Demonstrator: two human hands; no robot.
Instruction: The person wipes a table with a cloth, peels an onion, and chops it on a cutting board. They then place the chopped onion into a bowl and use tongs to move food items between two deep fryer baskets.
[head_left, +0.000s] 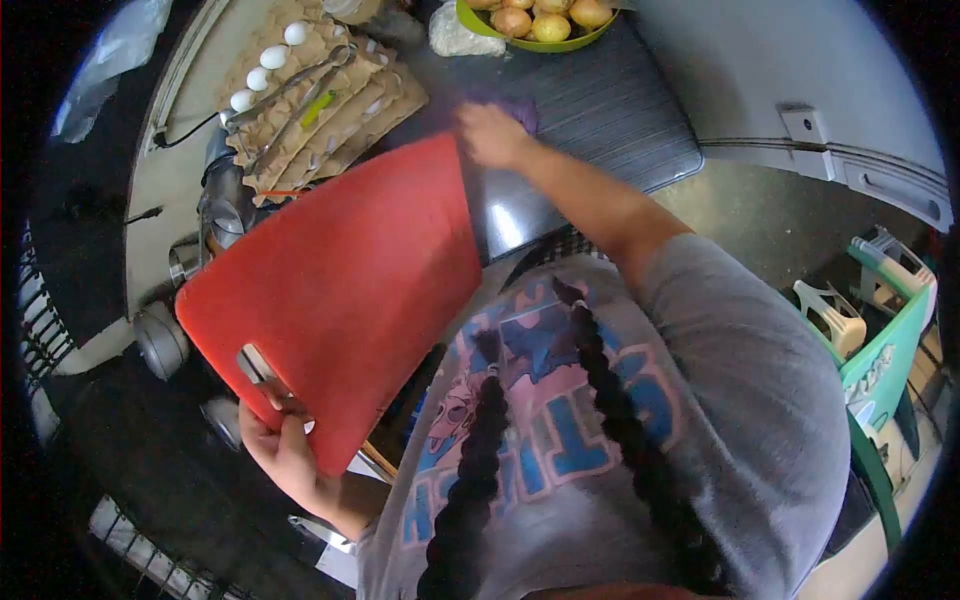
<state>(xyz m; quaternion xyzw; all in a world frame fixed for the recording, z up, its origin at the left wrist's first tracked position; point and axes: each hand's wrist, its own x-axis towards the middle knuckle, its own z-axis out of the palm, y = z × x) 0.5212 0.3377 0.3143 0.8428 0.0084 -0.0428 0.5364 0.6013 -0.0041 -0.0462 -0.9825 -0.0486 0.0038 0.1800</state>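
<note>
A large red cutting board [345, 285] is tilted up in front of me. My left hand [285, 455] grips it at the lower-left corner, fingers passing into the handle slot. At the board's far right corner, my right hand [492, 135] is closed over a purple cloth [522, 112] on the dark tabletop [610, 110]. The right hand is slightly blurred, and most of the cloth is hidden beneath it.
Stacked egg cartons [340, 125] with a few white eggs [258, 78] and metal tongs stand at the back left. A green bowl [560, 43] of onions sits at the far edge beside a white plastic bag [460, 32]. A refrigerator [790, 70] rises at the right.
</note>
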